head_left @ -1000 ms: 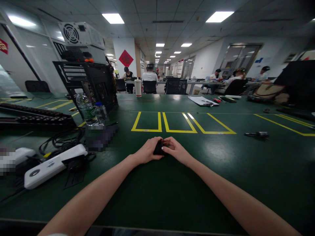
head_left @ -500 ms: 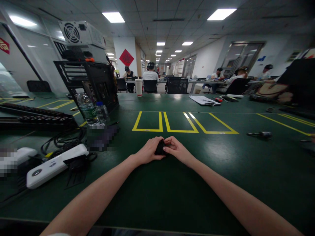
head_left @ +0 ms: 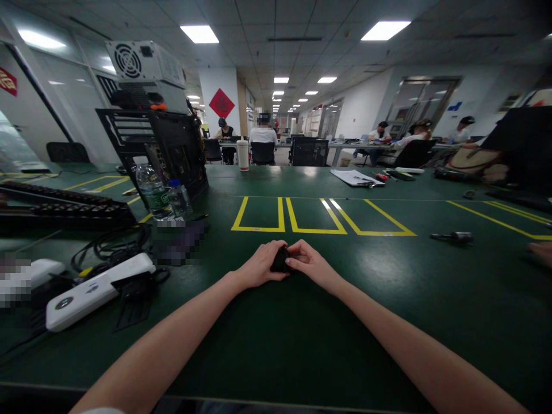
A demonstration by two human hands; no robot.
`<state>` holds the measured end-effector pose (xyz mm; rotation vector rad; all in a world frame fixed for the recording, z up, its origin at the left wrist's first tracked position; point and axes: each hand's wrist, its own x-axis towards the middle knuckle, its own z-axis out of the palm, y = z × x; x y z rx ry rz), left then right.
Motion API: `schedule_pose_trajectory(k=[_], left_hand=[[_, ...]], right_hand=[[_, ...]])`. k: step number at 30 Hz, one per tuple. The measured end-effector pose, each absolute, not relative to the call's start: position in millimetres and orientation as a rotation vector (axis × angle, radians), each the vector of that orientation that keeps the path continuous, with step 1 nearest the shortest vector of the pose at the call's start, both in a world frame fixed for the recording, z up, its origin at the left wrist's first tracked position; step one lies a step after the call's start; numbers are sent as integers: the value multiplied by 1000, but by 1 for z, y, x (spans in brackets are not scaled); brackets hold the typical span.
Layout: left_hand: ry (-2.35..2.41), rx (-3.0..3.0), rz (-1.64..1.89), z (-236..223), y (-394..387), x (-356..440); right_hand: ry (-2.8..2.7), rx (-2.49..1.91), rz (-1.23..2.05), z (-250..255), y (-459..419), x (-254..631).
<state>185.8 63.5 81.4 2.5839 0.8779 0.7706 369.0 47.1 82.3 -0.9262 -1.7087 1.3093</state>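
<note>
A small black object (head_left: 280, 260) sits between my two hands, just in front of the yellow tape outlines; its kind cannot be made out. My left hand (head_left: 261, 264) wraps round its left side, thumb low and fingers over the top. From the right, my right hand (head_left: 308, 261) pinches its edge with thumb and fingertips. Both hands are closed on it, low over the green table (head_left: 280, 345). Fingers hide much of the object's outline.
Yellow tape outlines (head_left: 310, 231) mark the table ahead. On the left are a white power strip (head_left: 99, 292), cables, water bottles (head_left: 153, 190) and an open computer case (head_left: 172, 144). To the right lies a screwdriver-like tool (head_left: 452, 237); another person's hand (head_left: 541, 251) shows at the edge.
My hands keep the same grip on the black object, almost unmoved. The view has shifted slightly, and at the far right another person's hand shows more clearly.
</note>
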Motion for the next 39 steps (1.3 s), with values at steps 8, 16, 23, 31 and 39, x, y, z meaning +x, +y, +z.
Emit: schedule_pose_trajectory(k=[8,16,23,31,39], left_hand=[[899,2630,743,81,63,186],[902,2628,747,78,66,187],[903,2615,743,78,65,187],[892,2642,753,79,65,186],[892,2640,752,78,65,185]], right_hand=[[-1744,-878,1339,84,44,372],[-1702,-881,1298,80,49,369],[-1755,-883,1334,79,48,373],[-1725,-897,1297,83,47,369],[-1736,-890,1354,82,47,371]])
